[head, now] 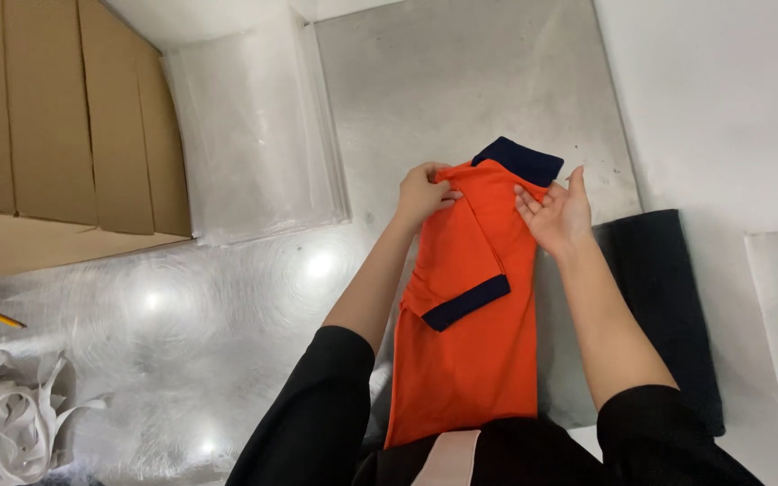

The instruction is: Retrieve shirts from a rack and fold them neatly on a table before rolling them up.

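The orange shirt (470,306) lies folded into a long strip on the steel table (461,81), its long axis running straight away from the person, navy collar (520,159) at the far end. Both hands sit at that collar end, about equally near. The left hand (423,193) pinches the shirt's left edge just below the collar; the right hand (556,211) rests open, fingers spread (palm upward), against the right edge.

Bright overhead light, glare spots (steel table (227,297)), sharp
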